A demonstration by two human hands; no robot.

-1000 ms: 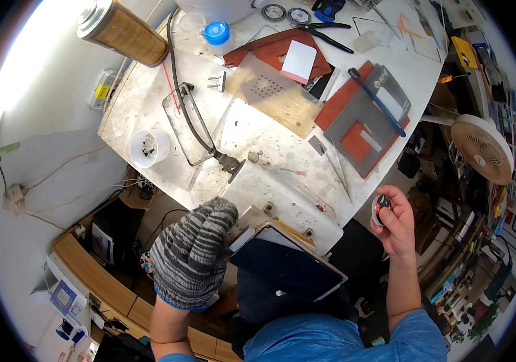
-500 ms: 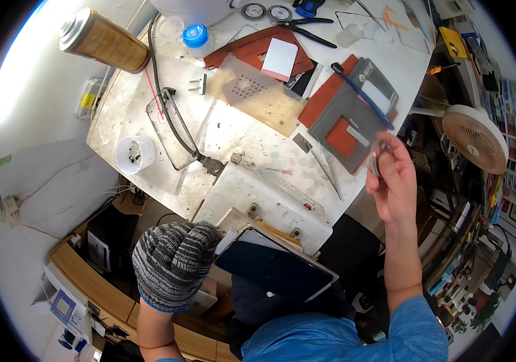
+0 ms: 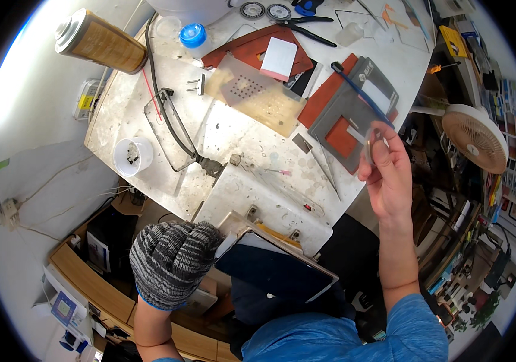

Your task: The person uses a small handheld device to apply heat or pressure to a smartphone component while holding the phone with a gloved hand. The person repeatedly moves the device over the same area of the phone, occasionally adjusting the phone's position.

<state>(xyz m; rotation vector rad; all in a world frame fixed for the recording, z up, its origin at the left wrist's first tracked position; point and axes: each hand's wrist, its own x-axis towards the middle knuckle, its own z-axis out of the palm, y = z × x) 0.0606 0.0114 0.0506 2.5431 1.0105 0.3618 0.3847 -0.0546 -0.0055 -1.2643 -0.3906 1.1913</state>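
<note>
My left hand (image 3: 176, 264), in a grey-and-white knit glove, grips the upper left corner of a tablet (image 3: 273, 268) with a dark screen. The tablet is tilted, resting against the white block at the bench's near edge. Its light frame shows along that corner. Off to the right, my bare right hand (image 3: 387, 171) is raised in a pinch, apart from the tablet. Between its fingertips is a small, thin, see-through piece (image 3: 369, 145) with a rounded outline; its exact kind cannot be made out.
On the white bench (image 3: 234, 139) lie a blue-handled brush (image 3: 363, 96), tweezers (image 3: 323, 167), grey and red mats (image 3: 354, 120), a wire-cutter-like tool (image 3: 306, 30), a white cup (image 3: 132, 155) and a black cable (image 3: 170, 120). A spray can (image 3: 101, 42) stands far left; a fan (image 3: 475, 139) is right.
My right hand has shifted slightly left and turned, so the thin piece shows more of its outline. The gloved left hand and the tablet have hardly moved.
</note>
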